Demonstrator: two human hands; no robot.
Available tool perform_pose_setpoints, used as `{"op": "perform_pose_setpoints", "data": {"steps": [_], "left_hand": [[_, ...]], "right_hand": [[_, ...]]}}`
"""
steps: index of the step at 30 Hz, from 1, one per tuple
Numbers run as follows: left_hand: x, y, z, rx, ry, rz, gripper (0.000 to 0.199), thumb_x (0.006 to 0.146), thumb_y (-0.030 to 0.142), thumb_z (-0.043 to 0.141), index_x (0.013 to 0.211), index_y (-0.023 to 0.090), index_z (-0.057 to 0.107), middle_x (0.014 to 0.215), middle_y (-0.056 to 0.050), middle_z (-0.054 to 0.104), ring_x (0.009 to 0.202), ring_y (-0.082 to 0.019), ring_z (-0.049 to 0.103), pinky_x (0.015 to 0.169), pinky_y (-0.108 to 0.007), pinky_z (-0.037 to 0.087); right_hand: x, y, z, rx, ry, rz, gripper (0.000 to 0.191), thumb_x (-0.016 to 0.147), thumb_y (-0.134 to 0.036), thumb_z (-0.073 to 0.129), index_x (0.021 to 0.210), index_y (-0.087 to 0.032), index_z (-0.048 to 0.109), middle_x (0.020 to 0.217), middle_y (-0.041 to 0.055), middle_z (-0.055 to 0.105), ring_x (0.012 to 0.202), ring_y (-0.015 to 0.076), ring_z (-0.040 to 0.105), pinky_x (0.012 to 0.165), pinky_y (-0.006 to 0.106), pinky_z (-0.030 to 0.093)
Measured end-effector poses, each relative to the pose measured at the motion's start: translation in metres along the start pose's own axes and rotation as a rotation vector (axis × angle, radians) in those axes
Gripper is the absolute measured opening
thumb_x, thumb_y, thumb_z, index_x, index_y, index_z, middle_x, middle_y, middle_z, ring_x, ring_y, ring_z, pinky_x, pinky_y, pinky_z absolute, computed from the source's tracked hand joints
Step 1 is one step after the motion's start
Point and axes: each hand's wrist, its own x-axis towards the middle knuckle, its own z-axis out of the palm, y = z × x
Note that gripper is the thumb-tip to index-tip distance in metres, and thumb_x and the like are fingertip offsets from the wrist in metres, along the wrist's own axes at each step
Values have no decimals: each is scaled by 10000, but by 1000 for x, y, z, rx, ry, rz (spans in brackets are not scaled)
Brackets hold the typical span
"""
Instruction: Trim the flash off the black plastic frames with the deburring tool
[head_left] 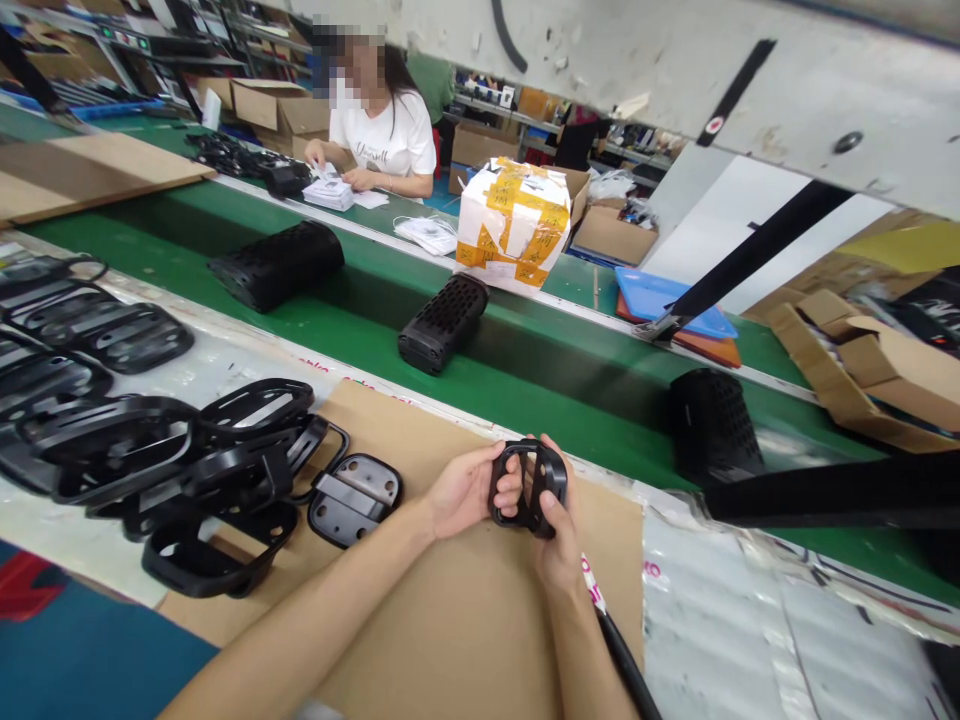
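A black frame (553, 478) is held near the desk's (712, 600) far edge.
Black brackets (112, 430) crowd the left end; the left hand (474, 492) curls half closed on the frame's left rim, the right hand (564, 530) wraps the other side, thumb in front. Overlapping fingers partly hide the grip; a loosened thumb could let the frame slip over that edge onto the green belt (337, 340).

The one head-worn camera looks forward and down from above the cardboard sheet (450, 640), close over the left hand (480, 490) and right hand (559, 525), facing across the green conveyor belt (356, 325) toward a co-worker (390, 140) at far left
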Motion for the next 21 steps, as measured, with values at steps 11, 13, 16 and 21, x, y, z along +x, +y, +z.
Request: {"op": "perform_pose_setpoints", "data": {"steps": [11,13,16,21], "left_hand": [[0,1,1,82,48,56,309,953,425,626,820,160,538,691,6,463,586,-124,457,635,-251,416],[-1,1,3,85,45,84,318,945,423,658,810,155,554,673,4,472,587,-125,469,632,-250,414],[-3,-2,6,91,36,144,324,932,406,691,776,153,562,640,5,479,568,-118,464,622,-247,408],[0,-5,1,194,100,177,385,899,484,721,761,158,568,625,-3,519,556,-124,483,614,-254,415]], "right_hand": [[-2,-6,3,-124,13,-101,614,972,-518,627,1533,-303,505,1546,78,530,1441,350,473,1247,606,279],[-2,-9,4,-130,8,-128,608,977,-514,627,1533,-299,506,1558,81,518,1445,350,467,1245,597,284],[-2,-14,5,-143,-8,-166,606,984,-510,628,1535,-288,506,1567,88,509,1452,352,460,1241,582,292],[-1,-13,5,-138,-7,-181,619,973,-535,635,1523,-278,518,1542,95,538,1421,348,496,1226,565,329]]}}
